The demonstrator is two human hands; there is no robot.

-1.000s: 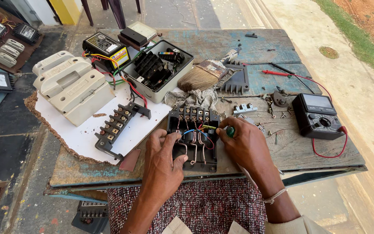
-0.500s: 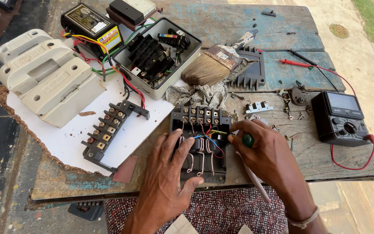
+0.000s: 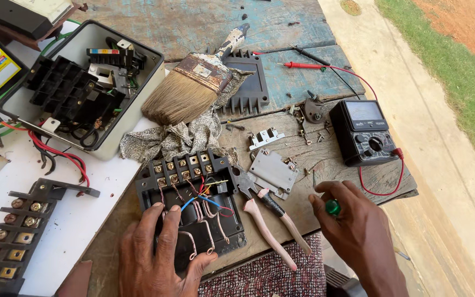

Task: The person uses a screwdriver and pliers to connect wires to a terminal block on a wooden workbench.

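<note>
Right hand [image 3: 358, 231] has lifted its green-handled screwdriver [image 3: 332, 207] off the terminal block [image 3: 193, 203].

A black terminal block [image 3: 193, 203] is showing brass screws and red, blue and yellow wires, and the screwdriver [image 3: 332, 207] beside it is glinting green at its handle. The pliers [image 3: 273, 220] are wearing faded pink grips — the meter [image 3: 363, 132] is sitting black with a red lead. The table [image 3: 281, 27] is flaking blue over grey wood — a patterned cloth [image 3: 177, 137] is lying grey and cream.

outdoor repair bench w/ multimeter [image 3: 363, 132], pliers [image 3: 265, 212].
</note>
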